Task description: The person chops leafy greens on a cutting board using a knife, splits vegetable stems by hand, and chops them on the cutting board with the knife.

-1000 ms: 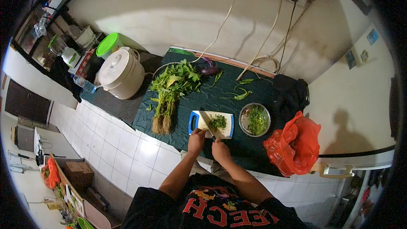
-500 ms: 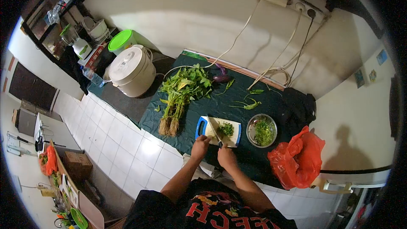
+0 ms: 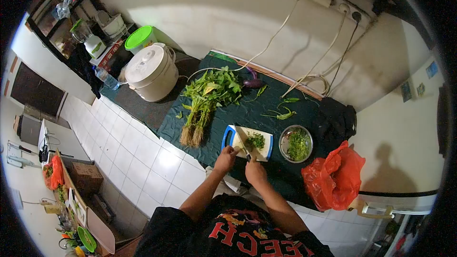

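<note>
My right hand [image 3: 255, 171] is wrapped round the handle of a knife [image 3: 242, 143], whose blade slants up and left over a white cutting board [image 3: 236, 150] with blue ends. Chopped green leaves [image 3: 256, 140] lie on the board, to the right of the blade. At the board's front left edge, my left hand [image 3: 226, 159] has its fingers drawn together; what they hold, if anything, is too small to make out. Right of the board stands a metal bowl [image 3: 282, 148] with chopped greens [image 3: 298, 145] in it.
A bunch of rooted leafy greens [image 3: 212, 93] lies behind the board, near purple eggplants [image 3: 254, 84] and green chilies [image 3: 284, 114]. A red plastic bag [image 3: 333, 176] sits at the table's right. A white rice cooker [image 3: 152, 74] stands at the left, its cable reaching the wall.
The camera view has shifted slightly, so the table appears a little higher and to the right. Both hands stay at the board's front edge, and the knife remains slanted over it.
</note>
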The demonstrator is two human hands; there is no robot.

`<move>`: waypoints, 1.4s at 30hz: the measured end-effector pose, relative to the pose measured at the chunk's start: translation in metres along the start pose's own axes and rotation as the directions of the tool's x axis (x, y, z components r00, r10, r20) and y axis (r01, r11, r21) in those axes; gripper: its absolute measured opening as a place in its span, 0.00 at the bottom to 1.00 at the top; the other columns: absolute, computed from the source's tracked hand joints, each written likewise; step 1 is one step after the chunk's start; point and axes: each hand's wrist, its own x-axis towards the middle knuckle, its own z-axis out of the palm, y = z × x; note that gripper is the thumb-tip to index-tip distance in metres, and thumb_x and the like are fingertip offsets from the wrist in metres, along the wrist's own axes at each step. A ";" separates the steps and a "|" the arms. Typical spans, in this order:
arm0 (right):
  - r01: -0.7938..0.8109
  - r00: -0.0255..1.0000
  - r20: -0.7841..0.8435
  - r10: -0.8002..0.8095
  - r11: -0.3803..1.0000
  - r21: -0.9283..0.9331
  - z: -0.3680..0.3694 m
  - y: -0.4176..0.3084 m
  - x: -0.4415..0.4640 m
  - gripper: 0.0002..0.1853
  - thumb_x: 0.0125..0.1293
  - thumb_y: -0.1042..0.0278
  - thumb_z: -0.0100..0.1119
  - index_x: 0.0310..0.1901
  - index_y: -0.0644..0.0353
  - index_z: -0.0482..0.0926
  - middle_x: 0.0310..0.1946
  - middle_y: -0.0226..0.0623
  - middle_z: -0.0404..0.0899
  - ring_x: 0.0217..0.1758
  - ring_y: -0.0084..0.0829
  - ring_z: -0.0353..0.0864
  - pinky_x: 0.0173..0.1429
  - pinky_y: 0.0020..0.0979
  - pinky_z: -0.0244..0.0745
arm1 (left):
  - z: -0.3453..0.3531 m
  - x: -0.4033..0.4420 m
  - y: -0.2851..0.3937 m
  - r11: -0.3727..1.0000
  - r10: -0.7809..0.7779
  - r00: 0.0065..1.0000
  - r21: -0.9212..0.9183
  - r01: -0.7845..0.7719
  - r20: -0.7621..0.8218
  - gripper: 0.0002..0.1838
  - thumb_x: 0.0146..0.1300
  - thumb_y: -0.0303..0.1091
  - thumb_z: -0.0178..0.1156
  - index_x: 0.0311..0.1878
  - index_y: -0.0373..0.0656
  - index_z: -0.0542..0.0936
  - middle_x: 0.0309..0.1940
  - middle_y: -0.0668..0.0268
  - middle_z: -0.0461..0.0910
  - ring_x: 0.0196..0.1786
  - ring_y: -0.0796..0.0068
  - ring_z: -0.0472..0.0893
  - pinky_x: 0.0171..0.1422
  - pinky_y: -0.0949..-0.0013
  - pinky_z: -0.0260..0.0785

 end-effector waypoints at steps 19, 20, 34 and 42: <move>-0.091 0.989 0.121 0.083 0.994 0.066 0.002 -0.004 0.003 0.19 0.75 0.60 0.48 0.54 0.70 0.67 0.32 0.56 0.84 0.38 0.56 0.86 0.39 0.51 0.82 | 0.014 -0.002 -0.018 0.998 0.004 0.999 0.068 -0.001 -0.049 0.16 0.63 0.27 0.54 0.49 0.48 0.87 0.42 0.56 0.81 0.44 0.52 0.82 0.48 0.55 0.77; -0.050 0.996 0.075 0.046 0.998 0.044 -0.003 -0.006 0.004 0.18 0.75 0.60 0.48 0.53 0.70 0.66 0.31 0.55 0.84 0.36 0.55 0.86 0.38 0.50 0.82 | 0.017 -0.003 -0.021 0.998 0.004 0.998 0.065 0.000 -0.058 0.16 0.63 0.28 0.54 0.49 0.48 0.87 0.42 0.56 0.81 0.44 0.53 0.82 0.48 0.56 0.78; -0.054 0.989 0.134 0.054 0.999 -0.004 -0.001 -0.011 -0.002 0.18 0.76 0.60 0.48 0.54 0.69 0.66 0.33 0.54 0.84 0.38 0.54 0.86 0.39 0.49 0.83 | -0.009 -0.010 0.001 0.999 -0.004 0.999 0.032 0.005 -0.046 0.18 0.56 0.25 0.60 0.51 0.46 0.85 0.42 0.59 0.77 0.50 0.55 0.79 0.54 0.58 0.76; -0.030 0.995 0.094 0.031 0.999 -0.014 0.011 -0.004 0.003 0.19 0.76 0.60 0.47 0.53 0.70 0.65 0.31 0.56 0.84 0.35 0.56 0.86 0.37 0.51 0.82 | -0.018 -0.011 0.007 0.996 -0.085 0.996 0.030 0.085 0.021 0.21 0.57 0.22 0.56 0.53 0.47 0.85 0.41 0.59 0.77 0.49 0.57 0.79 0.55 0.60 0.76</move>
